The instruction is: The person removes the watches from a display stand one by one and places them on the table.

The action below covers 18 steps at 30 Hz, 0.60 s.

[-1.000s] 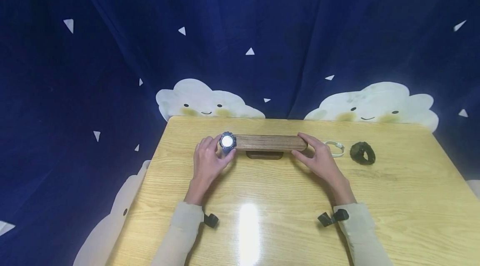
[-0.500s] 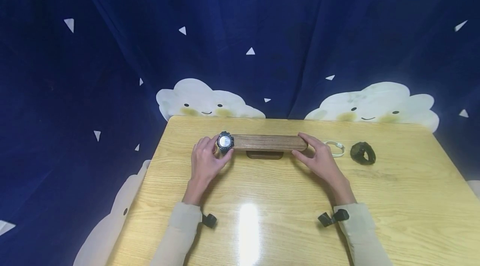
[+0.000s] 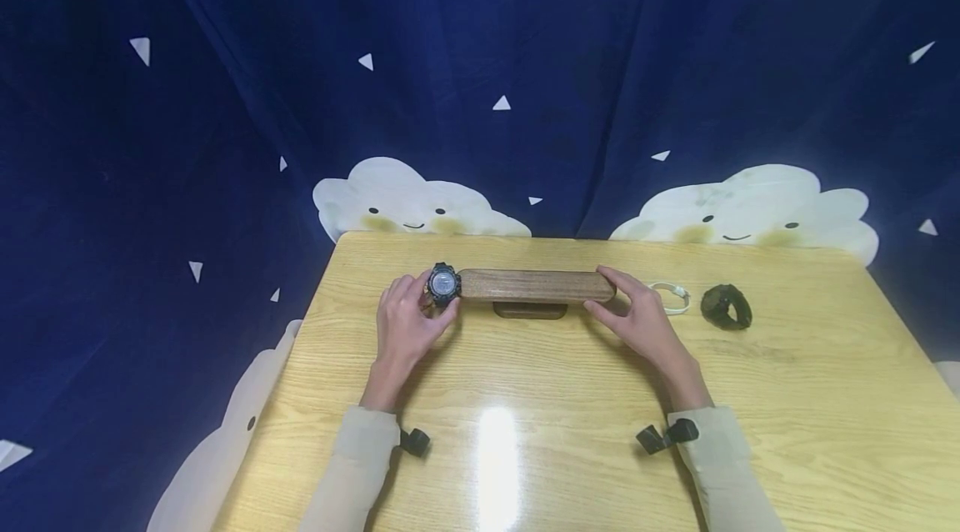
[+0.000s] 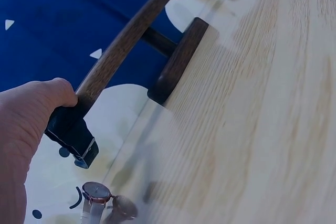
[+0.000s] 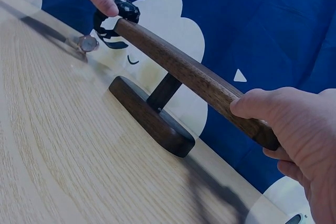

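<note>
A wooden watch stand [image 3: 536, 286] with a long rounded bar on a short post and base stands near the table's back. My left hand [image 3: 405, 318] pinches a black watch [image 3: 443, 283] at the bar's left end, its dial facing up in the head view. In the right wrist view the strap of the black watch [image 5: 126, 11] loops at the bar's tip; whether the bar still passes through it cannot be told. My right hand [image 3: 641, 319] grips the bar's right end between thumb and fingers.
A white-strapped watch [image 3: 672, 297] and a dark watch [image 3: 726, 306] lie right of the stand on the wooden table [image 3: 570, 432]. Beyond the left end, a small rose-gold watch [image 5: 87, 43] sits on the table. A blue patterned curtain [image 3: 480, 57] hangs behind.
My left hand has moved a little to the left with the black watch, sliding it toward and past the bar's left end. The right hand and the stand have stayed put.
</note>
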Tool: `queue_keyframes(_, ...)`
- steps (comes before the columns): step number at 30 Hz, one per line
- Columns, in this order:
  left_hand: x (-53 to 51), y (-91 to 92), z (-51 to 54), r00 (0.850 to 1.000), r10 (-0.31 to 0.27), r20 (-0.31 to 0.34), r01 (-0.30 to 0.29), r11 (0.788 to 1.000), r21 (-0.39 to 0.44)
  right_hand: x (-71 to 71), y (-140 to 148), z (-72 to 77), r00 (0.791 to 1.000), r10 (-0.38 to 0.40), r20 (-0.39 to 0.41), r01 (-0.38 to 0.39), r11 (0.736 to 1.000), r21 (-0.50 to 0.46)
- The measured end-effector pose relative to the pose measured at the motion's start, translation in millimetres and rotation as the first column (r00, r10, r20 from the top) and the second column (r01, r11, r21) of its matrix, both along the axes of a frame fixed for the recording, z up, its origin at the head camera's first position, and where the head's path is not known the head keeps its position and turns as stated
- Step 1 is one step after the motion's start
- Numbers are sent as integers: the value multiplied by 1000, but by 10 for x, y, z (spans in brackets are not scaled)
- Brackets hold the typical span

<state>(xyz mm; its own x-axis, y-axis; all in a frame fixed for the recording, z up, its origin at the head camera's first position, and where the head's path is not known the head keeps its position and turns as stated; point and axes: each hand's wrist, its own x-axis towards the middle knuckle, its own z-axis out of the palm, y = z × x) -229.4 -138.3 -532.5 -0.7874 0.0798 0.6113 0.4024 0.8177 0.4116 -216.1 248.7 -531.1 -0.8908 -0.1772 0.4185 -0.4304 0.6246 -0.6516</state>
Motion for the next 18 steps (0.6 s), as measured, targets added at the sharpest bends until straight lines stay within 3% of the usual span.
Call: queue_keyframes(18,42,-122,3,998,1,-62,0,1000,19,-6,8,-14,1000,1,12,-1,1000,-3)
